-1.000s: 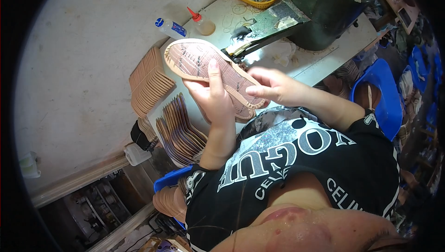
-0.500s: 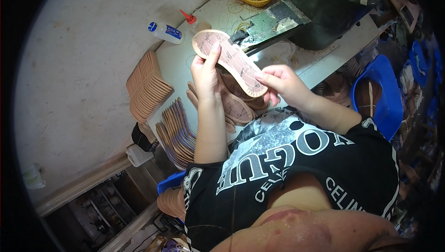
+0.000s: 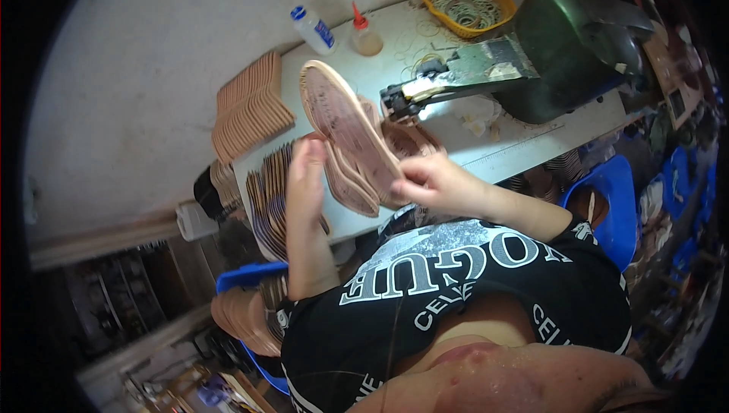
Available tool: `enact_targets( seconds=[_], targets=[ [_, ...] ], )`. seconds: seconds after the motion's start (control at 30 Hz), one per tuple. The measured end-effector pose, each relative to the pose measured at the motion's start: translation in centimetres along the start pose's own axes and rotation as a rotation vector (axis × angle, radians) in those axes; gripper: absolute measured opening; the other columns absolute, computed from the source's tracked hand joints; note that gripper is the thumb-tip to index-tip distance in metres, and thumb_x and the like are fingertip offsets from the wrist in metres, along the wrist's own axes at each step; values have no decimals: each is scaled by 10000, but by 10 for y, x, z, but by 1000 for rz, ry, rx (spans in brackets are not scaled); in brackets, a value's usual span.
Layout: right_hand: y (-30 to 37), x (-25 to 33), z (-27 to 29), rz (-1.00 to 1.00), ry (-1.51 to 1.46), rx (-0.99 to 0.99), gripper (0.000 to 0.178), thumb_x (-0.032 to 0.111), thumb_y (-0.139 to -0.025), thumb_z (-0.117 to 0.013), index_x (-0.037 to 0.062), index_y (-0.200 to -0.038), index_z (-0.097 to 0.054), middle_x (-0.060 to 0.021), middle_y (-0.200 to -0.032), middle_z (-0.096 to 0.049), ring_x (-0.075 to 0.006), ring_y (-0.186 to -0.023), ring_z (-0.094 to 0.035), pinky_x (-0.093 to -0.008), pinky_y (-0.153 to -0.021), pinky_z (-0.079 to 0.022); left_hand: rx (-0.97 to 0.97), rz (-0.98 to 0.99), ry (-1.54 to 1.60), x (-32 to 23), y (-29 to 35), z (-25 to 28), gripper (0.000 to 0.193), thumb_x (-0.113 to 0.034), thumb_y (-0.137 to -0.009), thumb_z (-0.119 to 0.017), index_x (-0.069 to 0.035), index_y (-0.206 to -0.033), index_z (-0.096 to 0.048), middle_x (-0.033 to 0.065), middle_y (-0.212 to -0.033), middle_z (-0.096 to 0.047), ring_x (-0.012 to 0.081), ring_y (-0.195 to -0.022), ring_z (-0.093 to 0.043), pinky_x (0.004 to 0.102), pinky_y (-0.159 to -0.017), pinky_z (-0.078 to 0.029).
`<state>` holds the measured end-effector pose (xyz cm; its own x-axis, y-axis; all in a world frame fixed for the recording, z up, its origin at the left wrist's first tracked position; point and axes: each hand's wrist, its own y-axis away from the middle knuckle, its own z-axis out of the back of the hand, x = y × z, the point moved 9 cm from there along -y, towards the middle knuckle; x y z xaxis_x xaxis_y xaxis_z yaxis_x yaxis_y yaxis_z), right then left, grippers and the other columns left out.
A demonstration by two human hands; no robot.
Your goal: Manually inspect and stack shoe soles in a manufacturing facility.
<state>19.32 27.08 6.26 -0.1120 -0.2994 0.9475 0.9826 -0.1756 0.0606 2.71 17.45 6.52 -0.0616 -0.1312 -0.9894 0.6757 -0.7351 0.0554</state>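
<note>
My right hand (image 3: 429, 181) pinches the near end of a pinkish-brown shoe insole (image 3: 342, 118) with a pale rim. The insole is raised and tilted, its far end pointing away to the left. My left hand (image 3: 305, 174) is off the insole, just left of it, fingers stretched out and a little blurred. Beneath the held insole, more loose insoles (image 3: 353, 194) lie on the white table (image 3: 486, 147), partly hidden by it. Right of its far end is the head of a green sewing machine (image 3: 486, 64), its lamp lit.
A row of dark-edged insoles (image 3: 277, 197) stands at the table's left side, with a tan insole stack (image 3: 250, 105) by the wall. Behind are a white bottle (image 3: 313, 31), a red-tipped glue bottle (image 3: 366, 37) and an orange basket (image 3: 463, 7) of cords. A blue bin (image 3: 619, 212) stands right.
My left hand has let go of the insole and moved slightly left and down. The insole has turned more upright and edge-on in my right hand. The whole view has shifted.
</note>
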Motion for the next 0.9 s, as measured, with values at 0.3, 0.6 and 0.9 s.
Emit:
enact_targets(
  seconds=[0.3, 0.6, 0.9],
  targets=[
    [-5, 102, 71, 530, 394, -552, 181, 196, -835, -657, 36, -761, -617, -104, -588, -529, -240, -510, -529, -330, -499, -424, -280, -38, -1336, 63, 72, 62, 533, -307, -621, -791, -24, -993, -536, 131, -1166, -480, 340, -1150, -405, 489, -956, -300],
    [-83, 80, -5, 544, 944, -490, 510, 283, -767, -688, 17, -1161, -505, -192, -1197, -518, -334, -1096, -506, -426, -943, -400, -271, -118, -1435, 50, 63, 61, 168, -180, -677, -660, -41, -657, -567, 78, -999, -521, 313, -1092, -413, 492, -913, -297],
    [-52, -25, -62, 302, -177, -5, 576, 454, -934, -493, 32, -1323, -434, -175, -1213, -557, -242, -1169, -508, -392, -1023, -346, -237, -530, -670, -22, 83, -16, 145, -63, -726, -601, -30, -700, -462, 146, -907, -509, 317, -872, -483, 409, -799, -380]
  ],
)
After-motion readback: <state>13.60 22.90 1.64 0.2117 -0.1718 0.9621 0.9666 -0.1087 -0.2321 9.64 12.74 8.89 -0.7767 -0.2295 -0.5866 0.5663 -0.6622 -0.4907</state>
